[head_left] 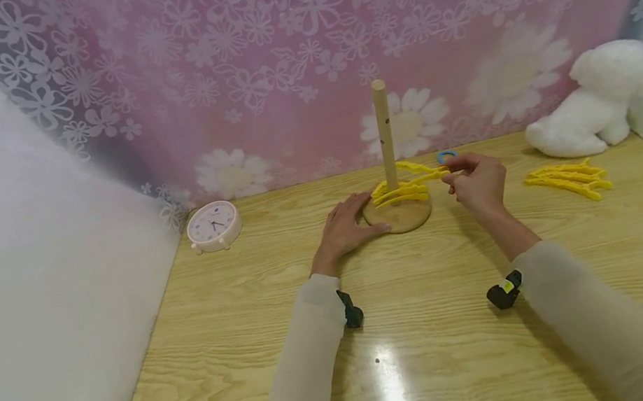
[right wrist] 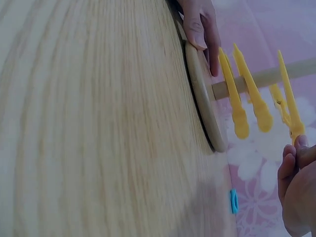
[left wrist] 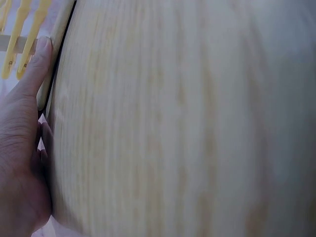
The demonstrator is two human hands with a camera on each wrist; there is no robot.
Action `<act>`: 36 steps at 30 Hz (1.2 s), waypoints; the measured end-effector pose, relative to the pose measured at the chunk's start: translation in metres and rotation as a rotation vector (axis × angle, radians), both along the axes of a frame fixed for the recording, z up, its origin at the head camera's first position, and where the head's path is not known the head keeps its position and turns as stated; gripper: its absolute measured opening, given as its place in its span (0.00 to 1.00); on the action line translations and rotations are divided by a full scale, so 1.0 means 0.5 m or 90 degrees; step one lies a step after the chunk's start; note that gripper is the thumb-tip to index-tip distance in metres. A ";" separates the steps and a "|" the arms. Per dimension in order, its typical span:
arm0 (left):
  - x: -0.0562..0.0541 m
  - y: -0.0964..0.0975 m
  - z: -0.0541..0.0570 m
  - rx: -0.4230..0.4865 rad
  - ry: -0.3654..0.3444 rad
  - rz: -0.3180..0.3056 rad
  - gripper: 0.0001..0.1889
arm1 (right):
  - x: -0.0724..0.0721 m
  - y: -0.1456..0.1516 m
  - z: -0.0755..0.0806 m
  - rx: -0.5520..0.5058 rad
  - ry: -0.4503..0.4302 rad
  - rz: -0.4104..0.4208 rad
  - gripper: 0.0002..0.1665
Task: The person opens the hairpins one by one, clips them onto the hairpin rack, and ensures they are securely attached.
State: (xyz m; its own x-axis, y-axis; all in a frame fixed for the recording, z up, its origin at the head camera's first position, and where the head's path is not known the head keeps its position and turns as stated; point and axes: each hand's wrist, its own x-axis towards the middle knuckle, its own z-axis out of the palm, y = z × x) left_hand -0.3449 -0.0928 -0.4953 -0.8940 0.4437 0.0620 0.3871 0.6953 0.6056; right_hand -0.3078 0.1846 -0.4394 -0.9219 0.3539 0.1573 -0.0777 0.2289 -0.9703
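Note:
A wooden post (head_left: 385,133) rises from a round wooden base (head_left: 404,220). Yellow clothespins (head_left: 400,197) are clipped low on the post, lying sideways. My left hand (head_left: 347,230) rests against the base's left side, fingers fairly straight, with the thumb (left wrist: 38,66) at its edge. My right hand (head_left: 478,180), right of the post, pinches another yellow clothespin (right wrist: 291,98) by its handle end. The two arms of this clothespin are spread around the post, above the clipped ones.
Several yellow clothespins (head_left: 570,179) lie in a bunch at the right. A white plush toy (head_left: 601,97) sits behind them. The blue ring (head_left: 446,155) lies near the back edge, beyond my right hand. At the back left stands a small pink clock (head_left: 214,225).

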 end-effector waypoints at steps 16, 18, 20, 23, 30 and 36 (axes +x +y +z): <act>0.002 -0.001 0.003 -0.008 0.011 0.008 0.49 | -0.026 -0.081 -0.001 0.051 0.018 -0.012 0.12; 0.002 0.000 0.004 -0.010 0.010 0.009 0.49 | -0.026 -0.084 -0.001 0.056 0.015 -0.008 0.12; 0.001 -0.001 0.004 -0.013 0.009 0.010 0.49 | -0.026 -0.084 -0.002 0.056 0.012 -0.001 0.12; -0.001 0.000 0.003 -0.018 0.006 0.009 0.49 | -0.025 -0.082 -0.004 0.061 0.008 0.012 0.13; -0.004 0.002 0.000 -0.033 0.009 0.011 0.49 | -0.026 -0.077 -0.005 0.084 0.010 0.053 0.14; -0.004 0.001 0.000 -0.046 0.000 0.017 0.49 | -0.020 -0.070 -0.005 0.101 0.006 0.065 0.17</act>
